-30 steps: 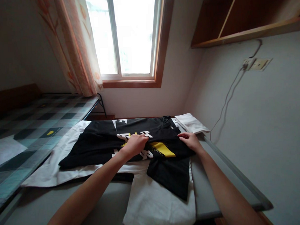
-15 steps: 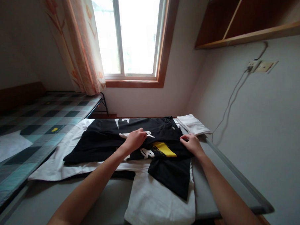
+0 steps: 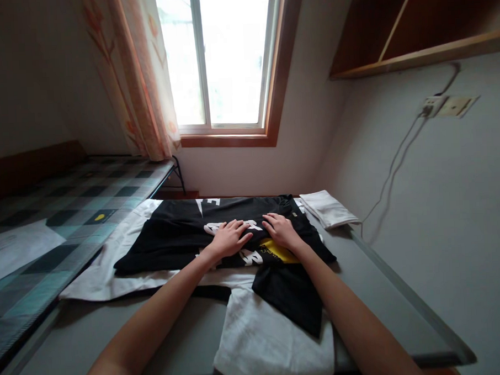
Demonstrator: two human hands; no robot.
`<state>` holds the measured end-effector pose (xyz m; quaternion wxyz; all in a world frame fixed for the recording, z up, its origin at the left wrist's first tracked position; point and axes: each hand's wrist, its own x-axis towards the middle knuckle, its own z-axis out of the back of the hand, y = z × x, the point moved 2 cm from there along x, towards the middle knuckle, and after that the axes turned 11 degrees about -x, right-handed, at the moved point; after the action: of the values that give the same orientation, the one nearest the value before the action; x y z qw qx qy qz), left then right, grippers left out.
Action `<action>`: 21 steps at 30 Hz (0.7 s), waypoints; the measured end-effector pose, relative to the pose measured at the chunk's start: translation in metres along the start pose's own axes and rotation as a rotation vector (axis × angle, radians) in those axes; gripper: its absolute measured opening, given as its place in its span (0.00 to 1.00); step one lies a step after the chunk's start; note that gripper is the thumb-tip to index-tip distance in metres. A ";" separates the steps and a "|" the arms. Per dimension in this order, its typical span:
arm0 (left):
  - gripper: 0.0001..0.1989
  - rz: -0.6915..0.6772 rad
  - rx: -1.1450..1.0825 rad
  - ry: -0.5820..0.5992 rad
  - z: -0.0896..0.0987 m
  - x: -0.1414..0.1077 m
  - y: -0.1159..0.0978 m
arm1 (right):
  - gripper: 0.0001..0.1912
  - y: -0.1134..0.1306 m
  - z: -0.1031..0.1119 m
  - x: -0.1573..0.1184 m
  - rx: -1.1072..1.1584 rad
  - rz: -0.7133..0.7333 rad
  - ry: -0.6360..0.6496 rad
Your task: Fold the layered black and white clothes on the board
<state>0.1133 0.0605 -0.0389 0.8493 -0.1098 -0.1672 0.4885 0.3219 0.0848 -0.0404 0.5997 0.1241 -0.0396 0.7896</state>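
A black T-shirt [image 3: 161, 244] with white lettering and a yellow patch lies spread on a white shirt [image 3: 277, 341]. One black sleeve points toward me over the white sleeve. My left hand [image 3: 230, 238] rests on the black cloth by the white print, its fingers stretched out. Just to its right, my right hand [image 3: 281, 230] lies flat on the same T-shirt, beside the yellow patch and partly covering it. Neither hand grips the fabric.
The clothes lie on a grey table [image 3: 173, 334]. Folded white cloth [image 3: 329, 209] sits at its far right corner. To the left is a bed with a checked mattress [image 3: 121, 190] and a paper sheet [image 3: 20, 247]. A wall shelf [image 3: 426, 52] overhangs on the right.
My right hand has moved left from the T-shirt's right edge onto its middle. The left hand has opened from closed fingers to lie flat. The view has shifted slightly.
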 end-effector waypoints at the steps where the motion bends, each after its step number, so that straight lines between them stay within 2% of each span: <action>1: 0.22 0.033 0.002 0.000 0.007 0.001 0.005 | 0.23 -0.002 -0.004 0.001 0.004 -0.022 0.023; 7: 0.16 0.275 -0.003 0.096 0.055 0.003 0.056 | 0.24 -0.027 -0.006 0.000 -0.048 -0.170 0.047; 10: 0.17 0.381 -0.079 0.158 0.069 -0.001 0.085 | 0.24 -0.041 -0.004 -0.001 -0.113 -0.261 0.060; 14: 0.12 0.388 -0.119 0.146 0.071 -0.004 0.107 | 0.24 -0.058 -0.003 -0.002 -0.163 -0.339 0.090; 18: 0.12 0.359 -0.048 -0.015 0.068 -0.003 0.110 | 0.25 -0.069 -0.003 -0.005 -0.163 -0.384 0.118; 21: 0.13 0.352 -0.016 -0.032 0.063 -0.004 0.113 | 0.26 -0.072 -0.004 -0.007 -0.159 -0.396 0.124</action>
<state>-0.0034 0.1147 -0.0212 0.7470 -0.1361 -0.1629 0.6301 0.3918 0.0991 -0.0523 0.7523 0.0330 -0.0396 0.6568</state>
